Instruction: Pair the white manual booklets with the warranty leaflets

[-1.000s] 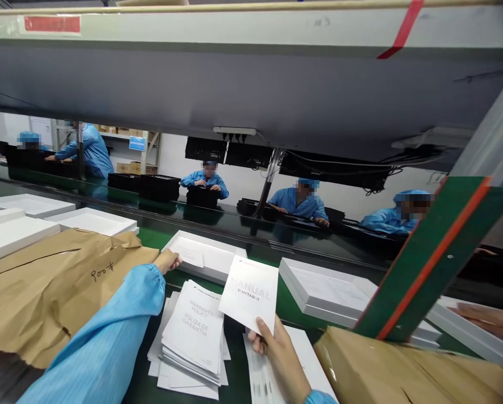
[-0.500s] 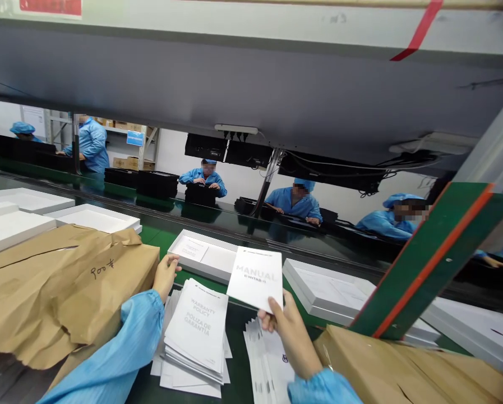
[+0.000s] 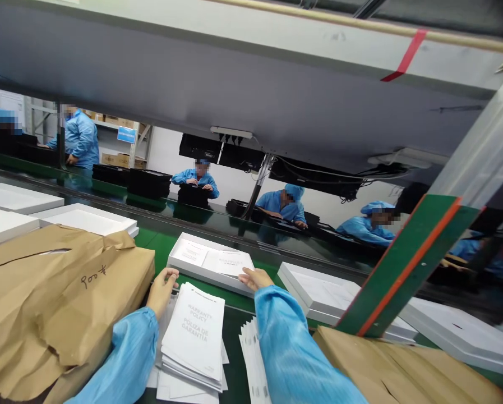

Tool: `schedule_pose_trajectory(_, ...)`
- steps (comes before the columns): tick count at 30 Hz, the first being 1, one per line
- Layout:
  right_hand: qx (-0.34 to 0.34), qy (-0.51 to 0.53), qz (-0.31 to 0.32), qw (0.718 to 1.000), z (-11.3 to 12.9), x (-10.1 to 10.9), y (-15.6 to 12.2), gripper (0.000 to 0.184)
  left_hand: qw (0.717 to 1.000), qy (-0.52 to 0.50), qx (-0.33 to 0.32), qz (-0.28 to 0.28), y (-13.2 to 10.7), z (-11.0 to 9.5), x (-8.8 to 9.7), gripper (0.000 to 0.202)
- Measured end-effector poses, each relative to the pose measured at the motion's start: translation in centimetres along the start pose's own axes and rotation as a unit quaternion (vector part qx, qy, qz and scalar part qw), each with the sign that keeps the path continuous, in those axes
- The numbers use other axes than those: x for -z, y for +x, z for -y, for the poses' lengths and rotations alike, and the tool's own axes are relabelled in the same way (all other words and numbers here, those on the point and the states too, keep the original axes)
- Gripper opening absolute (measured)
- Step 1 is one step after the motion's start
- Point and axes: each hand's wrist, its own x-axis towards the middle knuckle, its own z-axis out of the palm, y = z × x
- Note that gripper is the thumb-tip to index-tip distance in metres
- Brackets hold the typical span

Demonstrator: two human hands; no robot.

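A white open box lies in front of me with a small printed sheet in its left part. My right hand reaches to the box's right end and pinches the edge of a white manual, which lies inside to the right of the sheet. Near the box's left front corner is my left hand, its fingers loosely curled in with nothing visible in them. Just right of it, a stack of warranty policy booklets sits on the bench. A fanned pile of white booklets is partly hidden under my right sleeve.
Crumpled brown paper covers the left side. A brown package sits at the right, beside a green slanted post. More white boxes stand along the line. A shelf hangs overhead. Several co-workers in blue sit or stand opposite.
My right hand has moved forward, bringing the manual from above the booklet pile down into the white box. My left hand stays about where it was. The view has shifted slightly.
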Motion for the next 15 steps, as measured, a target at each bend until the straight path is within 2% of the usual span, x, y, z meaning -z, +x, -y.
schedule_pose_trajectory(3, -0.027, -0.147, -0.009, 0.989, -0.3, 1.0, -0.2, 0.024, 1.0, 0.002, 0.012, 0.004, -0.1, -0.1, 0.1, 0.019)
schedule_pose_trajectory(7, -0.005, -0.323, -0.006, 0.946, -0.8, 0.7, -1.0, 0.032, 1.0, 0.001, 0.017, 0.019, -0.4, 0.0, 0.2, 0.019)
schedule_pose_trajectory(11, -0.008, -0.445, 0.042, 0.895, -1.4, -0.3, -1.1, 0.029, 0.999, 0.009, 0.016, 0.031, -0.6, 0.3, 0.2, 0.02)
schedule_pose_trajectory(15, -0.003, -0.513, 0.101, 0.853, -1.5, -0.3, -0.5, 0.035, 0.999, 0.026, 0.014, 0.038, -0.3, 0.8, 0.2, 0.02)
